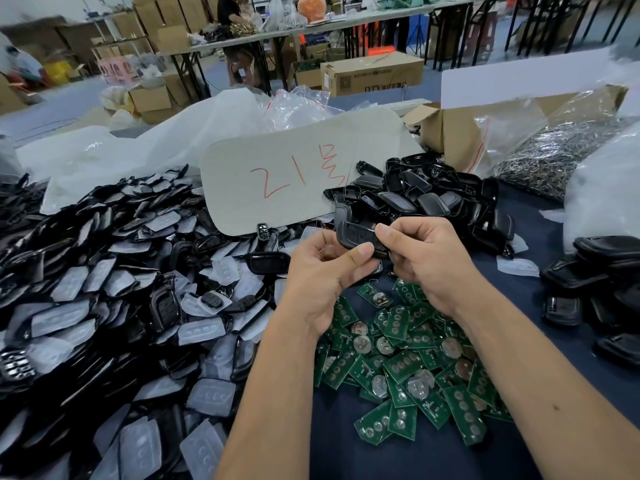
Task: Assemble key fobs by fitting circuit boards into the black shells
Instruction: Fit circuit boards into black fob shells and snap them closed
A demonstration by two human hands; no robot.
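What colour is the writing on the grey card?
Red, in the head view.

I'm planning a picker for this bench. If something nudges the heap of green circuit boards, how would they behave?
The green circuit boards look thin, flat and stiff, so they would probably slide and shingle over one another, not roll. Being small, they are likely light and scatter easily. Some carry round coin cells, so those may sit tilted.

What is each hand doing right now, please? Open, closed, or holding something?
Left hand: closed, fingers and thumb gripping the black shell.
Right hand: closed, fingers pinching the same black shell from the other side.
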